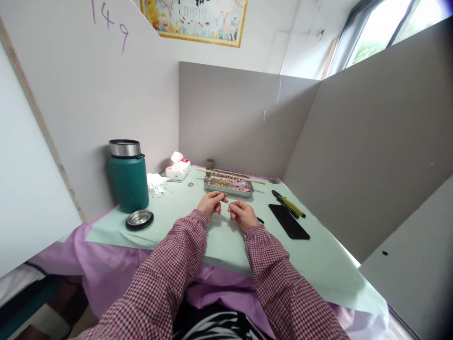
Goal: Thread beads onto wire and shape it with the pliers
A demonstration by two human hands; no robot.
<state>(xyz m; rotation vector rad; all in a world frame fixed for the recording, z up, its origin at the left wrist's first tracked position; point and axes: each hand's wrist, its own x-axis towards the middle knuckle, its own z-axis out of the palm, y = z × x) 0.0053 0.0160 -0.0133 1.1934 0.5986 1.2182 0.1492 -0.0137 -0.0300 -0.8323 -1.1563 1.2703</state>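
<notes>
My left hand (211,203) and my right hand (242,214) are close together above the pale green mat (177,212), both pinched with fingertips nearly meeting. Whatever they pinch between them is too small to make out. Just beyond them lies a metal tray (228,183) filled with small beads, with a thin wooden stick (230,175) resting across its far side. Both arms wear red checked sleeves.
A green thermos (128,175) stands at the left with its lid (139,219) lying in front. A tissue pack (178,168) and crumpled tissue (155,184) sit behind. At the right lie pliers (288,204) and a black phone (288,221). Grey partition walls enclose the desk.
</notes>
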